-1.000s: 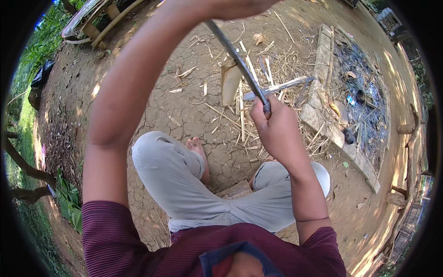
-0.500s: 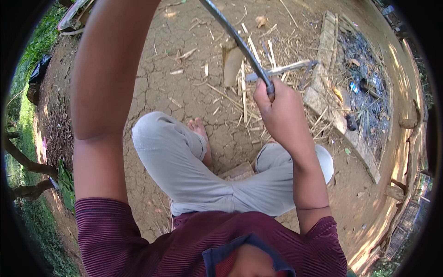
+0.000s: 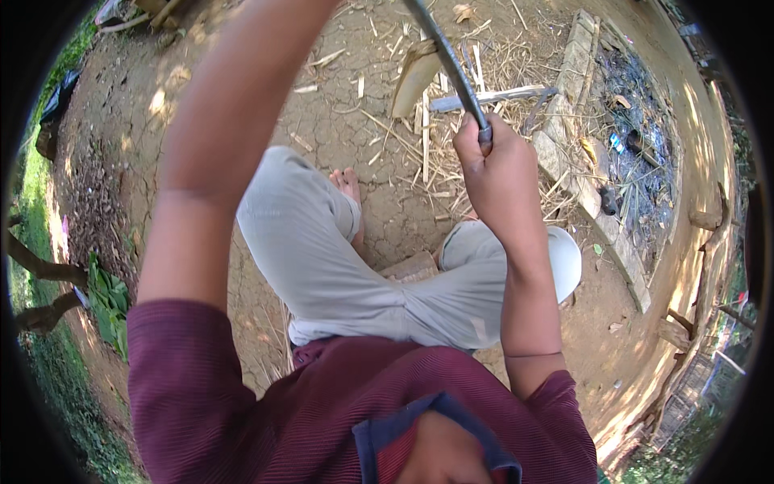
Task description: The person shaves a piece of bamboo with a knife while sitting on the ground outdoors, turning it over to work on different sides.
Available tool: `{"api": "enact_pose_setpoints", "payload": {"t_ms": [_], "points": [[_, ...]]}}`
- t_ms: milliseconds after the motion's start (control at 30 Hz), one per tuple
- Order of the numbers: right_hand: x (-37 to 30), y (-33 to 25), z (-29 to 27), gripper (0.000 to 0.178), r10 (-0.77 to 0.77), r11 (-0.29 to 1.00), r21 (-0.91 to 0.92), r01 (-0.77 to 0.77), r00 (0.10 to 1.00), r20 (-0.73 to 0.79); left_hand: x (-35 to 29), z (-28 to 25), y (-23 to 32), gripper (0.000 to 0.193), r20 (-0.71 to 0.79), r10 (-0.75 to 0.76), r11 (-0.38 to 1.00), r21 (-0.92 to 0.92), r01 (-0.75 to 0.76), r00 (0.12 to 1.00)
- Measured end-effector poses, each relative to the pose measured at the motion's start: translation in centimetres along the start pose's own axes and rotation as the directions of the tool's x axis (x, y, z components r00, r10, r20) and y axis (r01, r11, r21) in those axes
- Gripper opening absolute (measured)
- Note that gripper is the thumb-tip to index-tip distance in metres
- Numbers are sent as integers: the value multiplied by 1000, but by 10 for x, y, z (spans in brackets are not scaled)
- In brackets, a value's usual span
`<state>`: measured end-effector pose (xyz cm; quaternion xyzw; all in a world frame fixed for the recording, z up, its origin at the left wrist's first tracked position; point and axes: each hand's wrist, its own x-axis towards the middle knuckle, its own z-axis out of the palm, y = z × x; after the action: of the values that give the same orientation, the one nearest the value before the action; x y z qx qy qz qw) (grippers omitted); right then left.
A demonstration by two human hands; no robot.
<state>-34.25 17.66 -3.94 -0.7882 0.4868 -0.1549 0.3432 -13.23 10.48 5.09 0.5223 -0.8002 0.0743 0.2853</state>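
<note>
So the right hand (image 3: 501, 173) has its fingers (image 3: 505, 134) wrapped tight around the lower end of a dark, slightly curved rod (image 3: 448, 63), thumb up near the top of the grip. The rod slants up and to the left till it runs out at the top edge. The left arm (image 3: 214, 145) goes up that way too, but the hand is cut off, so I can't tell what its fingers are doing. Beyond the rod on the cracked dirt ground (image 3: 266, 105) there's a pale chunky piece (image 3: 416, 79), partly hidden by it, plus a long greyish flat piece (image 3: 516, 94) and a mess of straw and split strips (image 3: 426, 145). Off right, a pale border (image 3: 564, 101) edges a dark debris patch (image 3: 653, 181).
</note>
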Motion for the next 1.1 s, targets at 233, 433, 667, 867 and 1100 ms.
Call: {"api": "enact_pose_setpoints", "payload": {"t_ms": [233, 433, 667, 867, 1100], "points": [[17, 29, 22, 39, 65, 998, -18, -66, 998, -24, -31, 100, -88, 54, -114, -84, 996, -3, 85, 990], [22, 32, 29, 38, 138, 990, 14, -137, 989, -48, -43, 119, -84, 56, 72, 43, 946, 318, -64, 996], [14, 32, 47, 33, 153, 986, 71, -149, 986, -61, -28, 119, -70, 55, 280, -125, 991, 82, 106, 952], [16, 26, 58, 34, 178, 978, 119, -171, 983, -52, -35, 128, -89, 42, -8, 46, 932, 361, -40, 999], [2, 34, 73, 35, 162, 981, 118, -154, 985, -62, -45, 118, -75, 54, 214, -111, 931, 364, 27, 970]]}}
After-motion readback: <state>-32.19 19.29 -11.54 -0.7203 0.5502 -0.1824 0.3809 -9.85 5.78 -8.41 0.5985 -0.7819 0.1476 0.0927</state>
